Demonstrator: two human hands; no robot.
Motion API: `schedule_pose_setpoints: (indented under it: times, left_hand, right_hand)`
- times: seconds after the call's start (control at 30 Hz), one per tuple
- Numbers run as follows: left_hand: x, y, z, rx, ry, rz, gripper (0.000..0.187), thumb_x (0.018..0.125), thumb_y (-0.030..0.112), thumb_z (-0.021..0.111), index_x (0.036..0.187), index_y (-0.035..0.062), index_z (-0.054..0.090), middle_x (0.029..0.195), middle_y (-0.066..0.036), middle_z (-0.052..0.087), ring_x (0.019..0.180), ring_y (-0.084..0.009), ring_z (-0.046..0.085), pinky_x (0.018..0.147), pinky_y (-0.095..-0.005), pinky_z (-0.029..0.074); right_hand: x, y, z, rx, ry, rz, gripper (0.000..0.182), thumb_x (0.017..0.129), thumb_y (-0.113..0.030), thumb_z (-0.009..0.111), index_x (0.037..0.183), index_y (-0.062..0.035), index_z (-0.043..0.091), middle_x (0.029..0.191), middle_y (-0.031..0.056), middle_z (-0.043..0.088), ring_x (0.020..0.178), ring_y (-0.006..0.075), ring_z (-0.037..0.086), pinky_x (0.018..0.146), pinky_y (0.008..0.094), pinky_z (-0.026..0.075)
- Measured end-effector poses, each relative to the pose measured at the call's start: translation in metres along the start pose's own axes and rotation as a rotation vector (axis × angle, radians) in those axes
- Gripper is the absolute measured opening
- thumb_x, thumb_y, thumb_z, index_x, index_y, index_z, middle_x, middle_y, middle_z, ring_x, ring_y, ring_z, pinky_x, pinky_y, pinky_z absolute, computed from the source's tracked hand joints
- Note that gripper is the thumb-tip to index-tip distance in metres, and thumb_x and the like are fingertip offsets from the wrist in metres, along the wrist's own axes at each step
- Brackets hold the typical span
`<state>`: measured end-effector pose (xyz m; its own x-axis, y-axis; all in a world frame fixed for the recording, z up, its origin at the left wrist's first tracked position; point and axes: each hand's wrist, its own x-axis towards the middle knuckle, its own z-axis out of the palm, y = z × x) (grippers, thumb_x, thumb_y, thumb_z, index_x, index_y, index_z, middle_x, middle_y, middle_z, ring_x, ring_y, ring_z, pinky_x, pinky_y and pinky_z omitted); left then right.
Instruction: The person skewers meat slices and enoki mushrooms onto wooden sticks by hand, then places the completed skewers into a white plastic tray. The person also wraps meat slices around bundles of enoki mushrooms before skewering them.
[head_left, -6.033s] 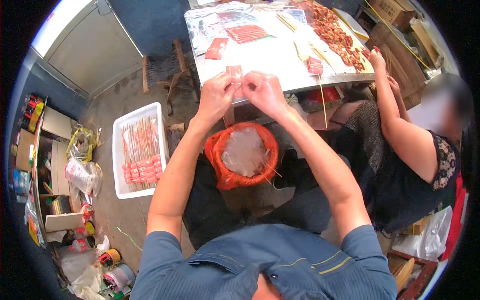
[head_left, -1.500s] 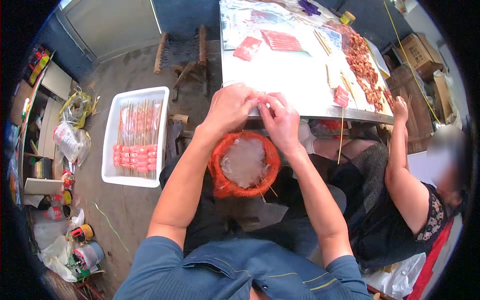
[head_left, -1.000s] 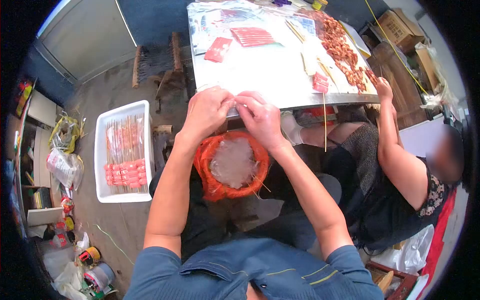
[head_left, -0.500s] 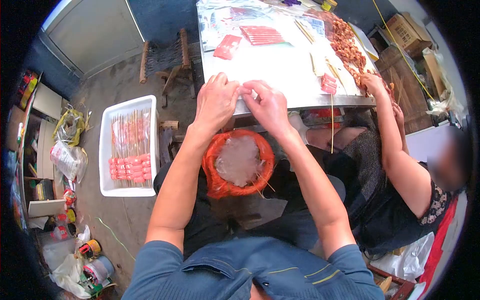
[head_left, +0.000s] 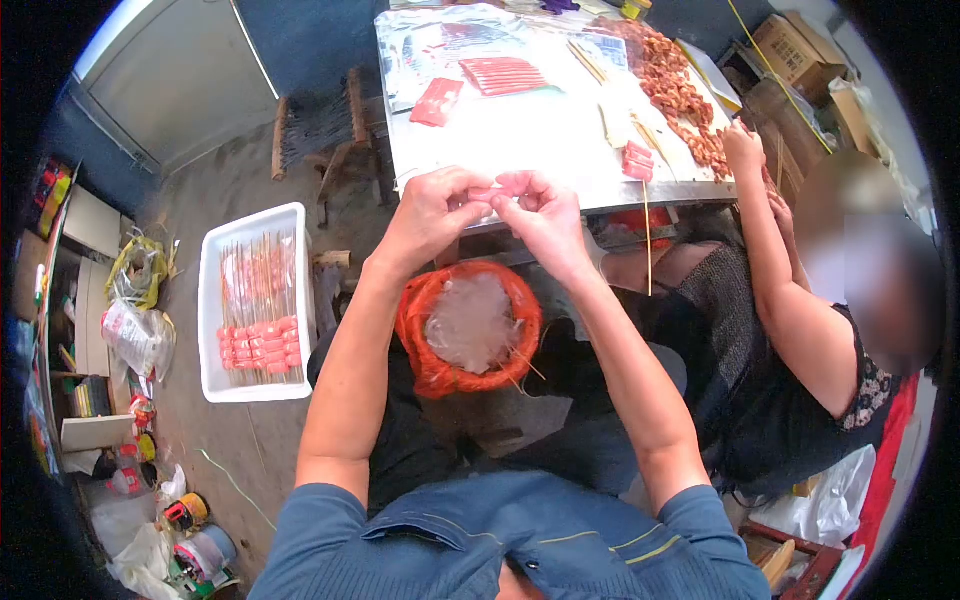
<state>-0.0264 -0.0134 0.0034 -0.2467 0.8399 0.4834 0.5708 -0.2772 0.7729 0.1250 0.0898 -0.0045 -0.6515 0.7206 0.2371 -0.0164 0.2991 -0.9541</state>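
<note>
Just over the near edge of the white table, my left hand and my right hand meet with their fingers pinched. Between the fingertips is a small pale pink piece, mostly covered by them. Farther back on the table lie a flat pink packet and a row of thin pink strips. To the right, a pink block on a wooden stick rests with its stick jutting past the edge. Below my hands stands an orange-lined bucket holding clear plastic.
A white crate of skewered pink pieces sits on the floor at left. A wooden stool stands behind it. At right a co-worker's hand is near a pile of brown-red meat pieces. Shelves and bags line the left side.
My hands have lifted a little toward me from the tabletop, and the pale pink piece now shows between the fingertips. The co-worker's hand has risen from the meat pile. The view has shifted slightly.
</note>
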Motion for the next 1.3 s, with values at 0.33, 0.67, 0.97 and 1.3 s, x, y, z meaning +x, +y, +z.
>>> schedule_pose_setpoints:
  times: [0.33,0.67,0.97,1.3]
  left_hand:
    - [-0.008,0.011,0.014,-0.403,-0.026,-0.216,0.02,0.086,0.002,0.065,0.105,-0.0037,0.065,0.098,-0.011,0.072,0.076,-0.0078,0.062,0.067,-0.0222,0.052]
    - [-0.009,0.009,0.045,-0.695,0.135,-0.3,0.019,0.092,0.003,0.06,0.11,-0.0011,0.061,0.104,-0.012,0.07,0.078,-0.0088,0.061,0.069,-0.0229,0.051]
    - [-0.002,0.011,0.049,-0.746,0.201,-0.296,0.016,0.09,0.001,0.061,0.106,0.0007,0.058,0.105,-0.017,0.07,0.071,-0.0122,0.062,0.067,-0.026,0.052]
    - [0.0,0.016,0.052,-0.71,0.293,-0.343,0.015,0.089,-0.002,0.061,0.102,0.0012,0.056,0.103,-0.017,0.069,0.071,-0.0139,0.064,0.065,-0.0267,0.053]
  right_hand:
    - [-0.034,-0.027,-0.04,-0.261,0.137,0.003,0.033,0.085,-0.019,0.07,0.11,0.003,0.065,0.081,0.0062,0.068,0.062,0.0098,0.059,0.059,0.0268,0.05]
    - [-0.004,0.015,-0.169,-0.783,0.514,0.131,0.036,0.083,-0.033,0.073,0.097,0.0002,0.072,0.084,0.0146,0.072,0.075,0.0184,0.069,0.07,0.0321,0.053]
    - [0.026,0.048,-0.171,-0.817,0.434,0.194,0.024,0.074,-0.028,0.071,0.081,-0.0053,0.074,0.073,0.0148,0.07,0.072,0.0258,0.07,0.069,0.0368,0.053]
    - [-0.07,0.005,-0.121,-0.101,0.431,0.119,0.011,0.09,-0.011,0.065,0.09,-0.0005,0.066,0.066,-0.0055,0.058,0.058,0.0016,0.049,0.053,0.019,0.041]
